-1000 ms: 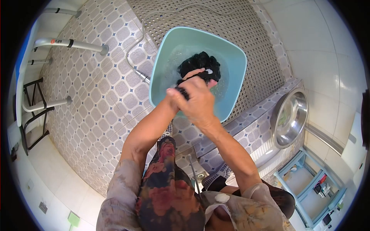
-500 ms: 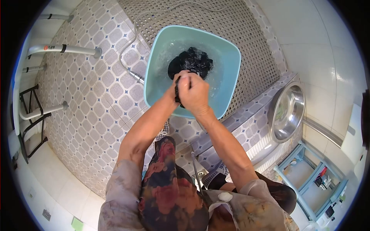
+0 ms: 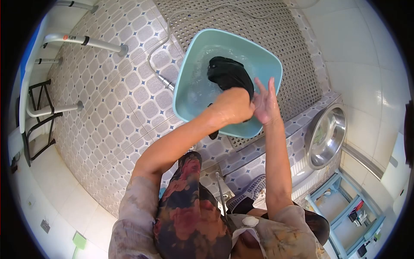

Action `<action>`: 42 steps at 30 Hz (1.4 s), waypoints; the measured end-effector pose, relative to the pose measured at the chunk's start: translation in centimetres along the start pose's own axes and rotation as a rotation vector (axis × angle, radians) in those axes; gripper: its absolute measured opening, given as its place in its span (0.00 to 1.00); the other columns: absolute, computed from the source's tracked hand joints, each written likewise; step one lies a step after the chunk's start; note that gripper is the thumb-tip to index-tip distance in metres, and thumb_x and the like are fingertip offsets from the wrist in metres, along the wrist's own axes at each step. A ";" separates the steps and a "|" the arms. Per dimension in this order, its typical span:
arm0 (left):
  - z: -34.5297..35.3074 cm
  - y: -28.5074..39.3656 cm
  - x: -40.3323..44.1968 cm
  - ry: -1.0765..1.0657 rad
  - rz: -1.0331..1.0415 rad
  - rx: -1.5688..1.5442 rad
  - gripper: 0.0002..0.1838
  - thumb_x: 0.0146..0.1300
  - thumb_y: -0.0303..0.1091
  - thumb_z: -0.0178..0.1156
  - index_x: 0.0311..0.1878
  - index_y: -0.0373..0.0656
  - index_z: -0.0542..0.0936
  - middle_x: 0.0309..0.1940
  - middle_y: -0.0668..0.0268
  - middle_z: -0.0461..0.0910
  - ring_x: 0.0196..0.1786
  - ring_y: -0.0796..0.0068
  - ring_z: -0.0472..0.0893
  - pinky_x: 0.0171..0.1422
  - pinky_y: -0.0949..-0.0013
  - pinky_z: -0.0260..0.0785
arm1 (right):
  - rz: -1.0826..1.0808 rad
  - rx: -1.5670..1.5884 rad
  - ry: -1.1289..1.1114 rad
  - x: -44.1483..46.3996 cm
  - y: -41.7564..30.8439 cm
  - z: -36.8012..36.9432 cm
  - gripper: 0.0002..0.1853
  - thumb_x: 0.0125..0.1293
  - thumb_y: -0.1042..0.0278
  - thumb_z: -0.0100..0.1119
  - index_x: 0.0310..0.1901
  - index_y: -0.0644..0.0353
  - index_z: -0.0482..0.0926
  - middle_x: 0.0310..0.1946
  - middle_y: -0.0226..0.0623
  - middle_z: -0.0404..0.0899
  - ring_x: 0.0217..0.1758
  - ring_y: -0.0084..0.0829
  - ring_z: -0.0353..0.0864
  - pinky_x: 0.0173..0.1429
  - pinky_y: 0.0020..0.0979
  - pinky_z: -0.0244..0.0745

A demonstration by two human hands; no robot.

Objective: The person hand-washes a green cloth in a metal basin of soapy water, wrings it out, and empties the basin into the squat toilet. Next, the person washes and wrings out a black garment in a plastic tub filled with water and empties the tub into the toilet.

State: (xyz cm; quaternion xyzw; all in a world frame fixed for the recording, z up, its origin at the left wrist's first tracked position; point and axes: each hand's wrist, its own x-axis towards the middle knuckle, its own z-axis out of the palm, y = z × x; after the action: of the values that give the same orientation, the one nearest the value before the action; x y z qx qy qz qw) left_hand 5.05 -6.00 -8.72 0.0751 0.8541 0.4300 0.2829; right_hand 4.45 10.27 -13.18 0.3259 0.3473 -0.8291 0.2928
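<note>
A wet black cloth [image 3: 230,72] lies bunched in the water of a light-blue plastic basin [image 3: 268,62]. My left hand [image 3: 235,105] is closed around part of the cloth above the basin's near side. A dark end of it hangs below that wrist, over the near rim. Close beside it on the right, my right hand [image 3: 265,104] is open, with wet fingers spread and pointing away from me. Nothing shows in that palm. Part of the cloth is hidden behind my left hand.
A shower hose with a chrome end [image 3: 166,82] touches the basin's left side. The basin stands on patterned tiles and a perforated mat [image 3: 297,73]. To the right are a steel bowl [image 3: 311,142] and a blue shelf rack [image 3: 334,203]; white grab bars [image 3: 82,39] stand left.
My hands were pressed together on the cloth; my right hand has let go and moved right, opening. The cloth in the water has stretched out from a bunched clump. The view has shifted slightly.
</note>
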 end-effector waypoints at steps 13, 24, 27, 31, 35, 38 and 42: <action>3.5 -2.6 -0.7 -0.251 -0.116 0.178 0.20 0.59 0.42 0.59 0.33 0.28 0.83 0.34 0.42 0.83 0.41 0.43 0.83 0.48 0.51 0.76 | -0.513 -2.149 0.395 3.0 0.7 2.0 0.19 0.67 0.53 0.54 0.33 0.61 0.84 0.32 0.52 0.84 0.39 0.53 0.84 0.47 0.46 0.79; 0.6 -2.0 -1.6 -0.179 -0.109 0.113 0.26 0.59 0.46 0.59 0.28 0.24 0.81 0.28 0.39 0.81 0.37 0.40 0.82 0.46 0.50 0.76 | -0.905 -1.076 0.365 -1.8 -1.5 8.9 0.11 0.61 0.65 0.68 0.39 0.66 0.85 0.26 0.35 0.83 0.27 0.24 0.79 0.33 0.28 0.72; 1.0 -1.1 -1.4 -0.200 -0.086 0.102 0.25 0.59 0.46 0.59 0.28 0.25 0.81 0.30 0.40 0.81 0.39 0.40 0.83 0.48 0.51 0.76 | -0.667 -0.621 0.285 2.5 -1.8 5.5 0.12 0.60 0.69 0.68 0.42 0.67 0.84 0.26 0.28 0.80 0.26 0.18 0.73 0.31 0.22 0.67; 2.9 -2.9 -1.4 -0.066 -0.139 0.104 0.24 0.59 0.45 0.59 0.30 0.25 0.81 0.34 0.41 0.82 0.41 0.41 0.83 0.49 0.51 0.76 | -0.412 -0.525 0.375 6.5 -2.0 1.2 0.10 0.58 0.72 0.67 0.41 0.63 0.81 0.24 0.22 0.74 0.24 0.16 0.68 0.29 0.21 0.60; 2.9 -3.7 -1.5 -0.230 -0.141 0.111 0.24 0.59 0.44 0.58 0.34 0.25 0.81 0.35 0.41 0.82 0.41 0.41 0.83 0.49 0.51 0.76 | -0.439 -0.643 0.374 5.2 -1.1 1.9 0.10 0.56 0.72 0.67 0.39 0.62 0.80 0.25 0.23 0.75 0.24 0.15 0.68 0.28 0.20 0.60; 2.2 -2.6 -1.6 -0.334 -0.081 0.134 0.23 0.59 0.45 0.58 0.33 0.26 0.81 0.34 0.40 0.82 0.40 0.41 0.83 0.49 0.51 0.76 | -0.418 -0.633 0.185 2.5 -1.8 5.8 0.10 0.55 0.72 0.68 0.38 0.60 0.79 0.25 0.22 0.74 0.25 0.14 0.69 0.28 0.19 0.60; 2.3 -2.7 -1.4 -0.252 -0.041 0.111 0.24 0.59 0.45 0.57 0.29 0.26 0.81 0.30 0.39 0.81 0.38 0.40 0.83 0.48 0.50 0.76 | -0.504 -0.658 -0.041 0.8 -2.7 8.3 0.08 0.55 0.73 0.68 0.37 0.59 0.79 0.27 0.23 0.76 0.28 0.14 0.71 0.30 0.19 0.64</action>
State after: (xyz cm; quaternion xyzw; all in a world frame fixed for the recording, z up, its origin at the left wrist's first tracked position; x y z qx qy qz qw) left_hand 7.80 -6.58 -11.31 0.1267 0.8355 0.3636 0.3921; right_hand -0.77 5.27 -8.16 0.1031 0.6566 -0.7260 0.1763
